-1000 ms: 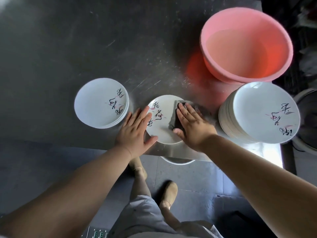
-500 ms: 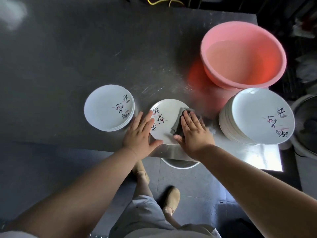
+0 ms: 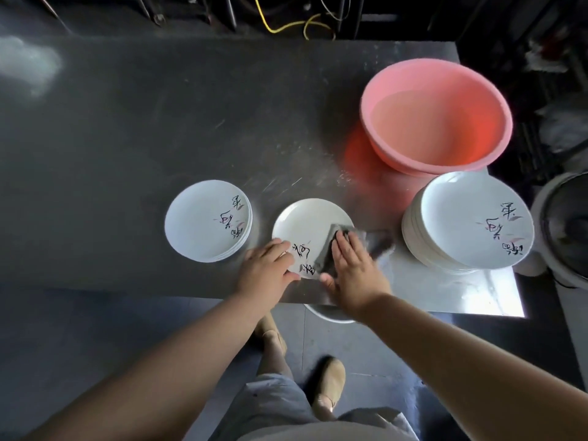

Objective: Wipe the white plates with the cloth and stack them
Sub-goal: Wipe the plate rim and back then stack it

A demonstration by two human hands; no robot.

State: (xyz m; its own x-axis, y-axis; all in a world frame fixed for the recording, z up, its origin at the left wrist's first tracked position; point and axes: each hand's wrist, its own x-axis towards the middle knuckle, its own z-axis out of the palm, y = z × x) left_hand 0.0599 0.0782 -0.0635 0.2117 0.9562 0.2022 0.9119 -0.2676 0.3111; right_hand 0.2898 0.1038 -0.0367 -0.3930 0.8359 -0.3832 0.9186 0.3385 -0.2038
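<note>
Turned since a second ago: middle plate, its black brush writing now at the near rim beside the left hand instead of the left rim. Left fingers flat, pressing that near-left rim. Right hand flat on the dark cloth, fingers straight, over the plate's right side. Near the table front edge, between a low stack and a tall stack. Same brush characters on both stacks, not readable. Pink basin at the back right.

I see one white plate lying flat between two plate stacks, short and tall, the grey cloth, somewhat blurred, on its right side.
</note>
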